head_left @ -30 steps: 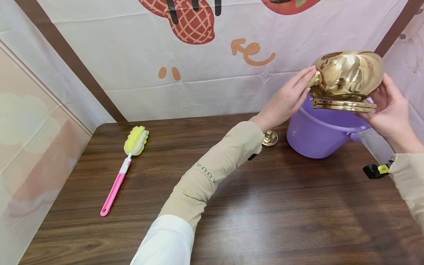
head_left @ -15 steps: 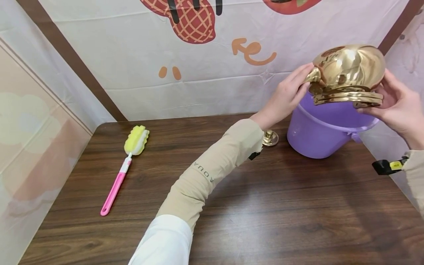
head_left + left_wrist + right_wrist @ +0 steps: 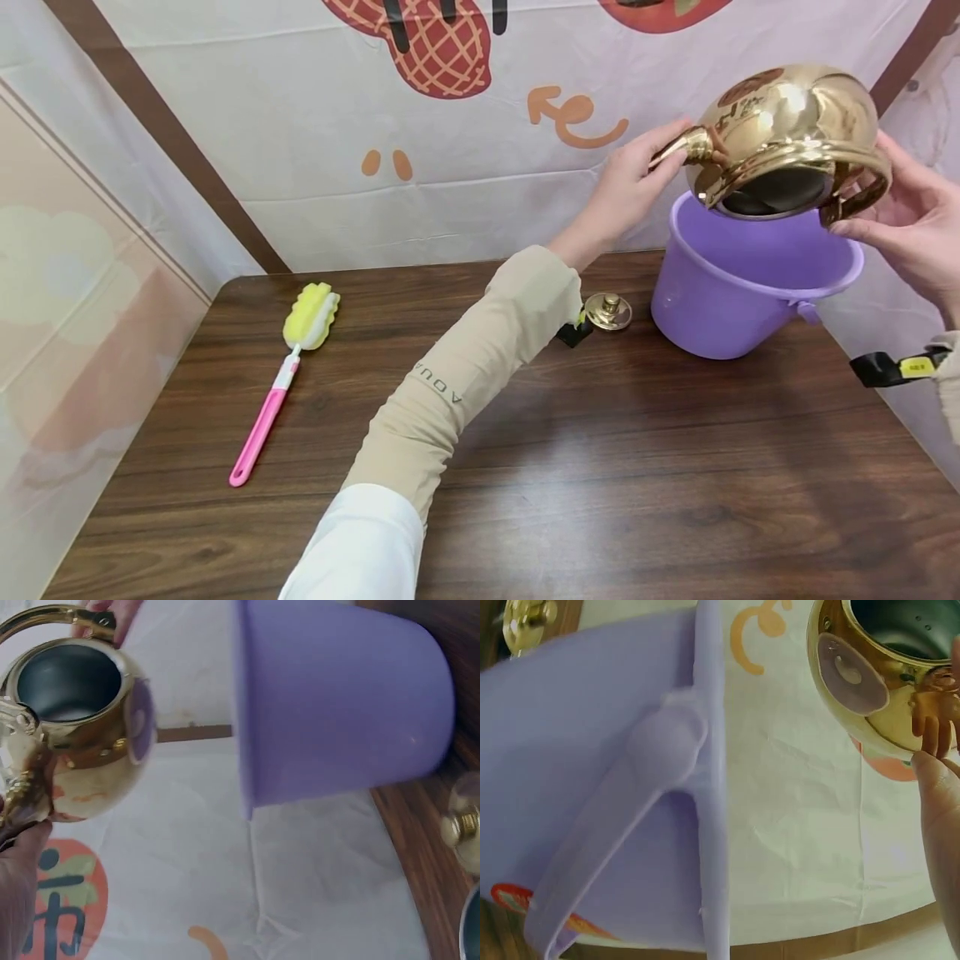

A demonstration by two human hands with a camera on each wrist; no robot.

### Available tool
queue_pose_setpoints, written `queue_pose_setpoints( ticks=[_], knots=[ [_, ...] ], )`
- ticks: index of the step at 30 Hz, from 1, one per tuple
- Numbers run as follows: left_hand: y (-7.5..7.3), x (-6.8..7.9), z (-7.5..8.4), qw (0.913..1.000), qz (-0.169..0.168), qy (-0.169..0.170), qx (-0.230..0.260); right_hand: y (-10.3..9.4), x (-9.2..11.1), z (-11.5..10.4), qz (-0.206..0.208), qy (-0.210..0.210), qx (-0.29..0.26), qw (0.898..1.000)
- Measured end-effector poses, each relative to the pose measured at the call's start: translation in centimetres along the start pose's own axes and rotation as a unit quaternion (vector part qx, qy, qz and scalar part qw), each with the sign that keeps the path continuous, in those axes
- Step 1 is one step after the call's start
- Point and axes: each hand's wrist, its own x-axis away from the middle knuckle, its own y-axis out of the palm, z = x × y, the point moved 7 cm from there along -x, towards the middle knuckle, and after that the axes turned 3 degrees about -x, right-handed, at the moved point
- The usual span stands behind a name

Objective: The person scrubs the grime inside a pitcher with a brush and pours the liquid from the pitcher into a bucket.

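A shiny gold teapot (image 3: 787,125) with a hinged top handle (image 3: 870,187) is tipped over above the purple bucket (image 3: 720,292). Its dark round mouth points down and toward the head camera. My left hand (image 3: 626,179) grips a narrow gold part jutting from the pot's left side; whether spout or handle, I cannot tell. On the other side, my right hand (image 3: 918,208) holds the pot's body, thumb low near the top handle. The right wrist view shows that thumb (image 3: 937,795) against the gold wall. The pot's gold lid (image 3: 609,311) lies on the table left of the bucket.
A pink-handled sponge brush (image 3: 281,379) lies on the left of the dark wooden table (image 3: 600,483). A printed cloth (image 3: 300,150) hangs behind the table. At the left wrist view's lower right corner, a dark curved rim (image 3: 471,922) shows; too little to identify.
The teapot has risen and rolled so that its dark mouth shows in the head view. Both hands have moved up with it, and the lid on the table is more fully visible.
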Motion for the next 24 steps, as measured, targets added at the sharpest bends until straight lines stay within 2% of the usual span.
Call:
queue_pose_setpoints(
  ticks=[4, 9, 13, 17, 19, 22, 24],
  knots=[
    [-0.4, -0.1, -0.6, 0.9975, -0.001, -0.044, 0.056, 0.3, -0.1, 0.0, 0.016, -0.011, -0.001, 1.0],
    [-0.5, -0.1, -1.1, 0.9902, -0.023, -0.092, 0.103, 0.5, 0.1, 0.3, 0.044, -0.013, -0.015, 0.999],
    [-0.7, 0.2, -1.2, 0.9777, -0.025, -0.122, 0.169, 0.9, -0.1, 0.5, 0.047, -0.013, -0.04, 0.998],
    [-0.9, 0.5, -1.0, 0.9579, -0.018, -0.144, 0.248, 1.5, -0.3, 0.6, 0.044, -0.018, -0.059, 0.997],
    [-1.0, 0.6, -0.9, 0.9504, -0.016, -0.158, 0.267, 1.8, -0.5, 0.6, 0.047, -0.018, -0.043, 0.998],
    [-1.1, 0.8, -0.9, 0.9464, -0.017, -0.177, 0.269, 2.3, -0.7, 0.7, 0.055, -0.006, -0.017, 0.998],
    [-1.2, 0.9, -1.0, 0.9407, -0.019, -0.198, 0.275, 2.5, -0.8, 0.9, 0.071, 0.007, 0.005, 0.997]
  ],
)
